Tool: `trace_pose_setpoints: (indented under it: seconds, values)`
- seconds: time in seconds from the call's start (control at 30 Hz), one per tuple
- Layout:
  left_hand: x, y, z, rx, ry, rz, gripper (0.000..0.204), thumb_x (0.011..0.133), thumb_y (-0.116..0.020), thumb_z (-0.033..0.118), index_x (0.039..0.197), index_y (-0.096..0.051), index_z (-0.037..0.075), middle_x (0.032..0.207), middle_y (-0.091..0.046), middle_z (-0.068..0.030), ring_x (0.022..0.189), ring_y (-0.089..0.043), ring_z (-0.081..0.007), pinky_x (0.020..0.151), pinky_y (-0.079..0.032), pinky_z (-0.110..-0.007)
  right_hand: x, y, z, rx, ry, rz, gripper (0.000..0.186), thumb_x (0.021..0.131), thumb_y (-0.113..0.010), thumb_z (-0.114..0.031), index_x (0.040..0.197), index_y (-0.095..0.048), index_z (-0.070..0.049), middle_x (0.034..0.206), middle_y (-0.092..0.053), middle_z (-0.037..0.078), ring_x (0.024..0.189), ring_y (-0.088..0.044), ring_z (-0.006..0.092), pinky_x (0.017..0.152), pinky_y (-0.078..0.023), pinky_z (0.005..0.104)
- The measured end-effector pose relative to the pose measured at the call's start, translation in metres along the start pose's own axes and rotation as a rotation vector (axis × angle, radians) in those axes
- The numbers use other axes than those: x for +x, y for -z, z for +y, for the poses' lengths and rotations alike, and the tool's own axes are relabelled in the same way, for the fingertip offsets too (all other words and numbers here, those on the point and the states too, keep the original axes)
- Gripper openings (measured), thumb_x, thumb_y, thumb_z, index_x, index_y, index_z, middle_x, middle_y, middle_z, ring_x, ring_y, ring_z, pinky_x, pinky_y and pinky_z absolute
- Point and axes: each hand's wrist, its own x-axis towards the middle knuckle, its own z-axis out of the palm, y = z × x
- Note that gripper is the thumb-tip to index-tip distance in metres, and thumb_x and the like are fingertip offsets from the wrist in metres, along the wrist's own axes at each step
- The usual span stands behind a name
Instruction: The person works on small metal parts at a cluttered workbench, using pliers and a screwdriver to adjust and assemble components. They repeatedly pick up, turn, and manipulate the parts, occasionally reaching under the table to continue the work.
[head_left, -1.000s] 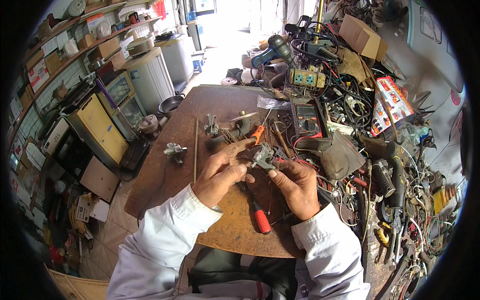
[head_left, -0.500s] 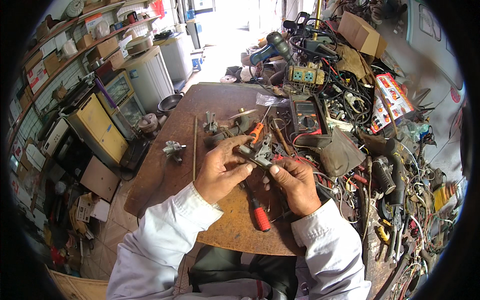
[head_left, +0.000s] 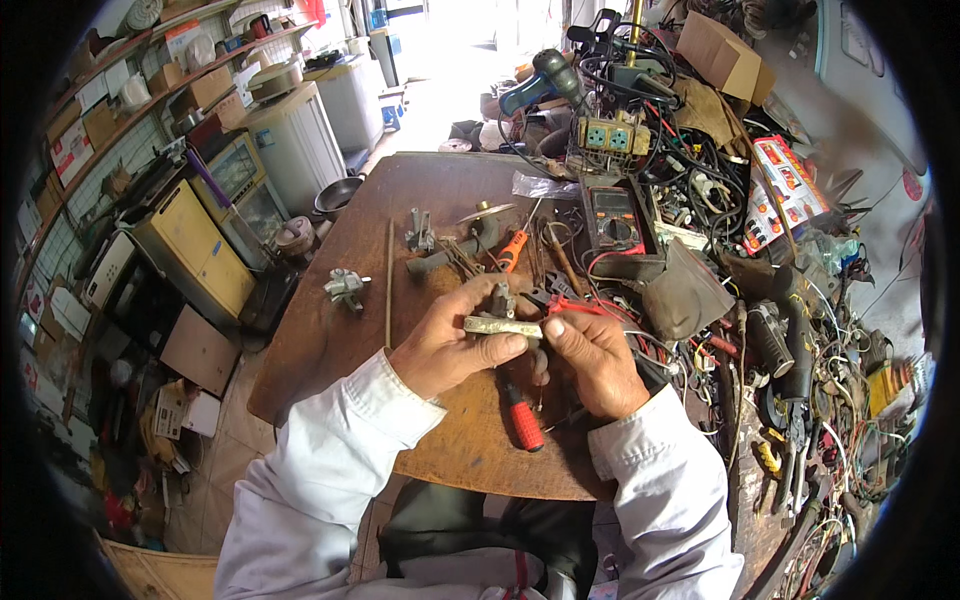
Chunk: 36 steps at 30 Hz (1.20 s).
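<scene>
My left hand (head_left: 450, 345) and my right hand (head_left: 590, 360) together hold a small grey metal part (head_left: 502, 326) just above the round brown wooden table (head_left: 330, 330). The left fingers wrap it from the left and below. The right thumb and fingers pinch its right end. A red-handled tool (head_left: 520, 418) lies on the table right under my hands. An orange-handled screwdriver (head_left: 512, 250) lies a little beyond them.
A multimeter (head_left: 612, 222) with red leads, a thin metal rod (head_left: 388, 285), two small metal fittings (head_left: 345, 288) and a tangle of wires, tools and a drill (head_left: 540, 80) crowd the table's far and right side. Appliances and shelves stand at left.
Both hands have drawn slightly nearer to me with the metal part, which is now turned to lie flat between them. The table's other things stayed put.
</scene>
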Motion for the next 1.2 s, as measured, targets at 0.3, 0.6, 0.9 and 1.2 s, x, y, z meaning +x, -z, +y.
trace_pose_setpoints:
  seconds: [0.3,0.6,0.9,1.2]
  values:
    - [0.001,0.014,0.033,-0.137,-0.378,0.358,0.042,0.085,-0.071,0.005,0.123,-0.054,0.012,0.114,-0.064,-0.009,0.106,-0.066,-0.0249,0.073,-0.062,-0.033,0.01,0.007,-0.004,-0.36,0.109,0.491,0.03,0.098,-0.064,-0.023,0.082,-0.065,0.003,0.065,-0.055,-0.004,0.059,-0.041,0.0053,0.05,-0.035,0.0269]
    - [0.003,0.031,0.026,-0.206,-0.203,0.432,0.054,0.091,-0.058,0.007,0.141,-0.042,0.012,0.112,-0.063,-0.0095,0.096,-0.066,-0.0235,0.074,-0.056,-0.036,-0.024,-0.046,-0.019,-1.491,0.136,-0.119,0.035,0.078,-0.079,-0.034,0.079,-0.065,-0.001,0.072,-0.065,0.014,0.064,-0.065,0.0351,0.058,-0.052,0.0422]
    - [0.003,0.033,0.033,-0.26,-0.174,0.316,0.037,0.096,-0.056,0.03,0.125,-0.056,0.005,0.107,-0.068,-0.0088,0.093,-0.067,-0.019,0.074,-0.051,-0.034,-0.031,-0.06,-0.003,-1.718,-0.043,0.02,0.03,0.079,-0.069,-0.031,0.081,-0.065,-0.002,0.076,-0.067,0.016,0.065,-0.068,0.0335,0.058,-0.055,0.0446]
    - [0.004,0.042,0.03,-0.263,-0.168,0.394,0.044,0.099,-0.049,0.032,0.134,-0.047,0.006,0.101,-0.065,-0.0131,0.093,-0.067,-0.0283,0.075,-0.054,-0.041,-0.029,-0.035,-0.047,-1.697,0.014,0.039,0.029,0.079,-0.07,-0.028,0.086,-0.058,-0.002,0.071,-0.066,0.019,0.067,-0.066,0.0388,0.061,-0.054,0.0476]
